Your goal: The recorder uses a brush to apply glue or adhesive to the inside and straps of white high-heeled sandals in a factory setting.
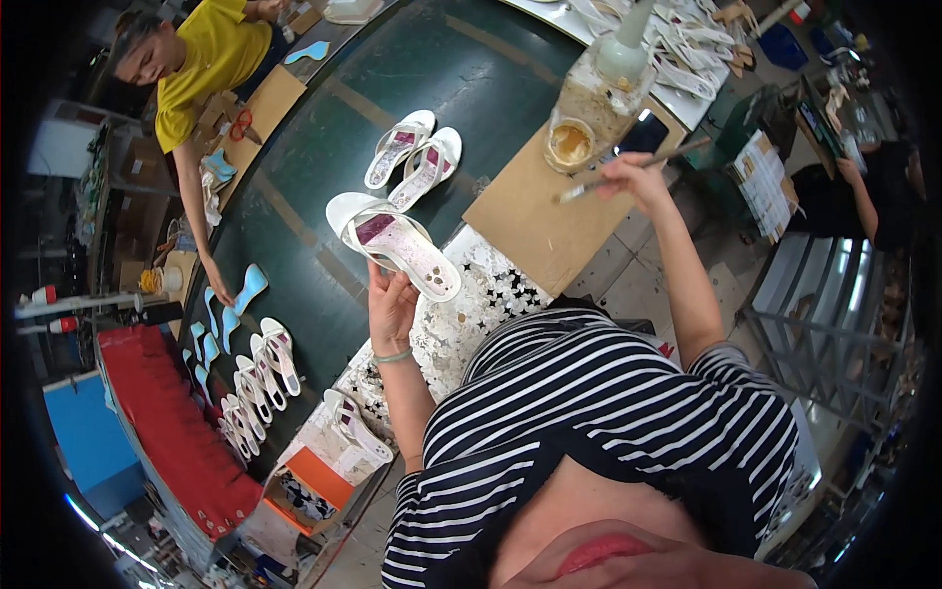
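Note:
My left hand [392, 312] is closed on a white sandal [420, 259] with crossed straps, gripping it from below and tilting its insole up. Dark marks show on the heel end of the insole. Between the fingers of my right hand [636, 183] is a thin brush [679, 153], its bristle end pointing left over a brown cardboard sheet [525, 221]. Just beyond the bristles stands a jar of amber liquid [571, 144]. A pair of white sandals [432, 175] rests on the green work surface [324, 157], beyond the held sandal.
A row of white sandals [263, 378] and light-blue sole pieces [251, 285] lie at left. A person in yellow [216, 59] reaches toward the blue pieces. A pale bottle [623, 51] stands behind the jar. An orange box [334, 478] is at lower left; more sandals [682, 49] are piled top right.

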The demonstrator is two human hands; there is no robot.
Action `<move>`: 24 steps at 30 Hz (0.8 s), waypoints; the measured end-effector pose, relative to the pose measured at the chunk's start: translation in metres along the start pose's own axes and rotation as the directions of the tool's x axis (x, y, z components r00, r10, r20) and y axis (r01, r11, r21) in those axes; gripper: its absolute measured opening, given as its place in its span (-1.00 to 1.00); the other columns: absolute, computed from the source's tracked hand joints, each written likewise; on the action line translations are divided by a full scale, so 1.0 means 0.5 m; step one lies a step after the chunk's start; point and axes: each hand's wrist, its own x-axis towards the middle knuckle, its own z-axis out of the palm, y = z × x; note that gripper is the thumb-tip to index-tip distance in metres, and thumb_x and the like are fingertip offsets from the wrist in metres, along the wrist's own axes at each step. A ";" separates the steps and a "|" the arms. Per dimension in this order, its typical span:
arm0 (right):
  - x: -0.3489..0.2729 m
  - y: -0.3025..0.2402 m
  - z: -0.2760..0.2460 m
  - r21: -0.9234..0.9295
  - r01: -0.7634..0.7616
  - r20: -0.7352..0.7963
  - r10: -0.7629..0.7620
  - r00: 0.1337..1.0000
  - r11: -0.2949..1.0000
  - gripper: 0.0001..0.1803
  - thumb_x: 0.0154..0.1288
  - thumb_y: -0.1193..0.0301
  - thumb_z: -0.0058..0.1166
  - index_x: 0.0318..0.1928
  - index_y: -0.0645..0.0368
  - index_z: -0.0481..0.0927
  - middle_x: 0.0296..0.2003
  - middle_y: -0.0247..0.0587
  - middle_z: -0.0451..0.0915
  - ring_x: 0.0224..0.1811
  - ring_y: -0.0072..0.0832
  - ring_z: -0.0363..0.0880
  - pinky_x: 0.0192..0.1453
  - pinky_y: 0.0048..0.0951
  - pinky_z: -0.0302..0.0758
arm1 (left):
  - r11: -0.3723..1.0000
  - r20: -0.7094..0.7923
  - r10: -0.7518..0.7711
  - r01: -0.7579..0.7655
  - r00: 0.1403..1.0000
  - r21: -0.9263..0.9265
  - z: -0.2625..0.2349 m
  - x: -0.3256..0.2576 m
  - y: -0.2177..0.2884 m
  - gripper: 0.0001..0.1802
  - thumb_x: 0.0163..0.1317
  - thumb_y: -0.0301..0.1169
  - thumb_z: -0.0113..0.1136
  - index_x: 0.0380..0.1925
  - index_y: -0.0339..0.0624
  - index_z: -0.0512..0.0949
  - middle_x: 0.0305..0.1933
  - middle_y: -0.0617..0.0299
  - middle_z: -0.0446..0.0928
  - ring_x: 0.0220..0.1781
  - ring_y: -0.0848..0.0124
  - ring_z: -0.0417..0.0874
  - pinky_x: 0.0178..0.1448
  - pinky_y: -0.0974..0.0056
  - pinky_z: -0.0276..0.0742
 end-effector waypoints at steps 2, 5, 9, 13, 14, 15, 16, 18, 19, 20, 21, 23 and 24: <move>-0.045 -0.038 0.044 0.297 -0.073 0.270 -0.010 0.963 0.952 -0.83 0.23 0.54 0.03 -0.24 0.40 0.59 -0.29 0.18 0.66 -0.36 -0.14 0.72 -0.24 -0.25 0.69 | 1.000 0.027 0.027 -0.027 0.999 -0.004 0.005 -0.009 0.001 -0.15 0.22 -0.65 0.17 0.44 0.03 0.01 0.32 0.10 0.35 0.28 0.18 0.48 0.27 0.04 0.50; -0.098 -0.148 0.133 0.511 0.080 0.368 -0.302 0.879 0.856 -0.81 0.24 0.52 0.03 -0.18 0.39 0.57 -0.18 0.24 0.63 -0.19 -0.09 0.69 -0.12 -0.21 0.68 | 0.999 0.072 -0.012 0.009 0.997 0.053 0.022 0.012 0.004 -0.12 0.17 -0.68 0.17 0.44 0.02 0.01 0.31 0.11 0.35 0.26 0.18 0.49 0.22 0.05 0.54; -0.156 -0.242 0.296 0.250 0.352 0.452 -0.430 0.781 0.902 -0.86 0.19 0.61 0.11 -0.23 0.38 0.61 -0.17 0.14 0.65 -0.19 -0.20 0.69 -0.09 -0.30 0.65 | 0.998 0.125 -0.018 0.010 0.992 0.065 0.082 0.029 0.013 0.03 0.07 -0.78 0.22 0.45 0.08 -0.06 0.28 0.13 0.35 0.19 0.24 0.54 0.12 0.16 0.63; -0.166 -0.247 0.421 -0.134 0.745 0.512 -0.598 0.617 0.654 -0.84 0.11 0.67 0.21 -0.24 0.37 0.66 -0.17 0.00 0.67 -0.23 -0.34 0.70 -0.18 -0.45 0.62 | 0.995 0.144 0.048 -0.061 0.988 0.082 0.135 0.022 0.020 0.08 0.00 -0.82 0.26 0.44 0.07 -0.07 0.30 0.13 0.30 0.24 0.24 0.49 0.17 0.18 0.62; -0.165 -0.239 0.441 -0.127 0.746 0.519 -0.598 0.611 0.653 -0.84 0.11 0.67 0.21 -0.24 0.37 0.66 -0.17 0.00 0.67 -0.23 -0.34 0.70 -0.18 -0.45 0.62 | 0.992 0.173 0.068 -0.086 0.983 0.097 0.147 0.017 0.025 0.08 0.00 -0.81 0.27 0.44 0.06 -0.08 0.31 0.12 0.29 0.25 0.25 0.48 0.19 0.17 0.61; -0.163 -0.229 0.460 -0.149 0.796 0.493 -0.654 0.574 0.586 -0.83 0.11 0.66 0.22 -0.23 0.37 0.65 -0.19 -0.01 0.67 -0.24 -0.33 0.70 -0.19 -0.46 0.62 | 0.987 0.205 0.088 -0.112 0.975 0.111 0.155 0.015 0.028 0.08 -0.01 -0.80 0.29 0.44 0.04 -0.08 0.31 0.12 0.28 0.27 0.25 0.46 0.20 0.16 0.61; -0.162 -0.221 0.476 -0.173 0.839 0.468 -0.706 0.531 0.516 -0.82 0.10 0.66 0.22 -0.22 0.36 0.65 -0.20 -0.01 0.67 -0.25 -0.33 0.70 -0.20 -0.46 0.62 | 0.982 0.201 0.120 -0.146 0.972 0.121 0.156 0.013 0.025 0.08 -0.02 -0.80 0.31 0.42 0.01 -0.07 0.33 0.12 0.26 0.30 0.26 0.42 0.23 0.15 0.58; -0.167 -0.212 0.502 -0.173 0.858 0.455 -0.734 0.505 0.483 -0.82 0.10 0.66 0.23 -0.22 0.36 0.64 -0.21 0.00 0.67 -0.25 -0.31 0.70 -0.19 -0.44 0.62 | 0.976 0.196 0.148 -0.176 0.969 0.132 0.152 0.008 0.021 0.07 -0.03 -0.80 0.31 0.41 0.01 -0.06 0.33 0.12 0.26 0.31 0.25 0.42 0.25 0.16 0.56; -0.169 -0.206 0.510 -0.180 0.873 0.436 -0.759 0.484 0.453 -0.81 0.09 0.66 0.23 -0.23 0.35 0.64 -0.23 0.00 0.67 -0.25 -0.28 0.70 -0.18 -0.43 0.63 | 0.970 0.193 0.168 -0.197 0.967 0.142 0.153 0.004 0.021 0.06 -0.03 -0.80 0.31 0.41 0.02 -0.04 0.33 0.12 0.26 0.31 0.25 0.41 0.26 0.16 0.55; -0.170 -0.196 0.516 -0.180 0.881 0.428 -0.771 0.471 0.438 -0.80 0.07 0.65 0.26 -0.23 0.35 0.63 -0.24 0.00 0.67 -0.24 -0.25 0.70 -0.16 -0.38 0.64 | 0.968 0.184 0.192 -0.217 0.964 0.126 0.156 0.001 0.023 0.02 -0.02 -0.82 0.30 0.38 0.01 -0.01 0.33 0.12 0.26 0.32 0.25 0.40 0.29 0.17 0.53; -0.171 -0.190 0.521 -0.178 0.881 0.431 -0.770 0.469 0.437 -0.80 0.07 0.65 0.26 -0.23 0.35 0.63 -0.24 0.00 0.67 -0.24 -0.25 0.70 -0.16 -0.38 0.64 | 0.967 0.182 0.196 -0.220 0.964 0.125 0.157 -0.002 0.023 0.02 -0.02 -0.82 0.30 0.38 0.01 -0.01 0.33 0.12 0.26 0.32 0.25 0.40 0.29 0.17 0.53; -0.173 -0.180 0.529 -0.217 0.924 0.425 -0.822 0.379 0.314 -0.79 0.05 0.65 0.28 -0.25 0.36 0.63 -0.24 0.01 0.67 -0.24 -0.22 0.70 -0.17 -0.36 0.64 | 0.970 0.153 0.221 -0.233 0.963 0.067 0.156 -0.005 0.022 -0.01 0.00 -0.83 0.26 0.36 0.00 0.00 0.32 0.12 0.27 0.32 0.25 0.40 0.30 0.16 0.53; -0.173 -0.172 0.531 -0.223 0.923 0.417 -0.826 0.380 0.313 -0.78 0.05 0.64 0.30 -0.22 0.35 0.64 -0.20 -0.01 0.69 -0.20 -0.21 0.71 -0.10 -0.37 0.62 | 0.970 0.151 0.222 -0.234 0.963 0.067 0.156 -0.005 0.021 -0.01 0.00 -0.83 0.26 0.36 0.00 0.00 0.32 0.12 0.27 0.32 0.25 0.40 0.30 0.16 0.53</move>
